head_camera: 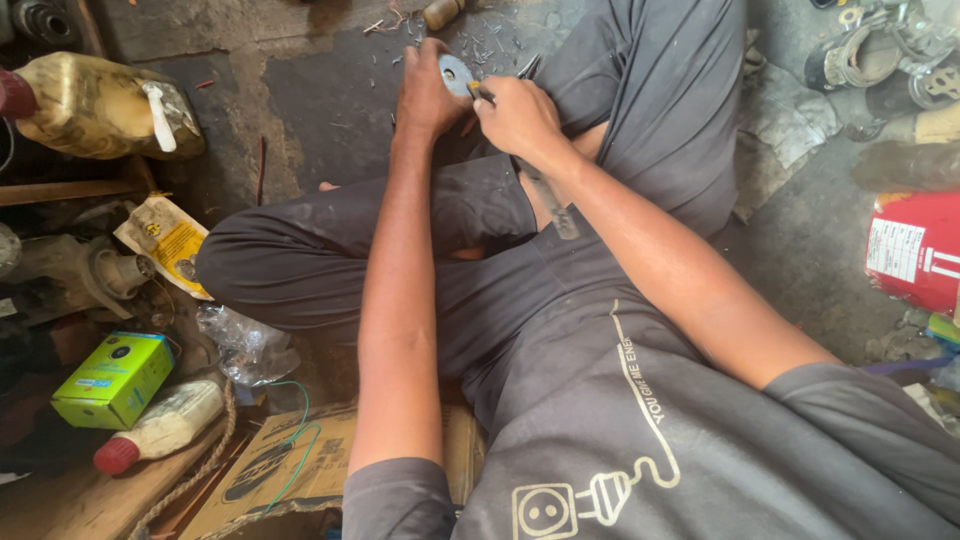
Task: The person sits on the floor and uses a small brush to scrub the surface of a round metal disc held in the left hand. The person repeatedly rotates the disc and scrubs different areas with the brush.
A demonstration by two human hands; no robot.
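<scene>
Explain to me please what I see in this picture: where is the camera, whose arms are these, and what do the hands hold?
There is no machine here. The one picture comes from a camera worn on a person's head, looking down, so the two bare arms and the crossed legs in grey trousers belong to that person, who sits on a dirty concrete floor.

The left hand holds a small round metal disc. The right hand grips a thin tool whose tip touches the disc; a dark handle runs down along the wrist. What tool it is, I cannot tell.

Around lie a yellowish oil jug, a green box, a white bottle with a red cap, flattened cardboard and a red container.
</scene>
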